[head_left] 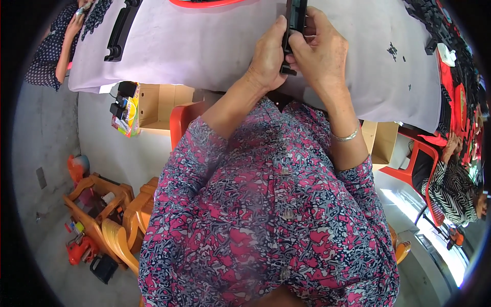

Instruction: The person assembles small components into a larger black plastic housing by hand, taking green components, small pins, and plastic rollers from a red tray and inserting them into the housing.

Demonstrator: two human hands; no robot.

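Observation:
Both my hands grip one long black plastic part [295,20] that stands upright over the white table [204,46]. My left hand [268,56] wraps its left side, thumb along the edge. On the other side my right hand [322,53] closes its fingers near the part's lower end. A silver bracelet [345,136] circles my right wrist. The part's top runs out of the picture.
Another long black part [120,30] lies at the table's left. Small black pieces [393,50] are scattered at the right, with a heap [434,23] at the far right. A red tray rim [204,3] is at the top edge. Other people sit at the far left [56,46] and right [452,189]. Cardboard boxes [158,105] stand under the table.

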